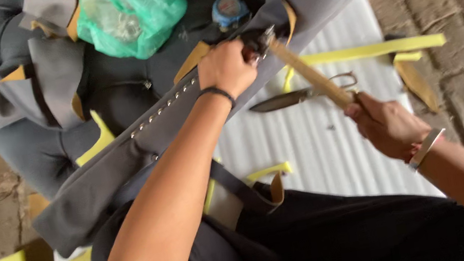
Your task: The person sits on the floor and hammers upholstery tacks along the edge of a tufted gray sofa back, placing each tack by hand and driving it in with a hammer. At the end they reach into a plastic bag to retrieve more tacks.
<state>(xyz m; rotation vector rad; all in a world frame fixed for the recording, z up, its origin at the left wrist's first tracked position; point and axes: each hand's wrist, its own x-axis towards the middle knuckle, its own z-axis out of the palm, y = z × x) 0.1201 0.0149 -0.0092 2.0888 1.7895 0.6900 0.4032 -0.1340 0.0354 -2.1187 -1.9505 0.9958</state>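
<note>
Pinning grey fabric (125,160) with our clenched left hand (226,68) near the stud row (163,110), our right hand (386,121) grips the wooden hammer handle (310,74) to strike.

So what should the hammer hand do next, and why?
Probably bring the hammer down: the right hand grips its wooden handle, its head poised by the left hand on the grey fabric edge, where the row of studs ends.
</note>
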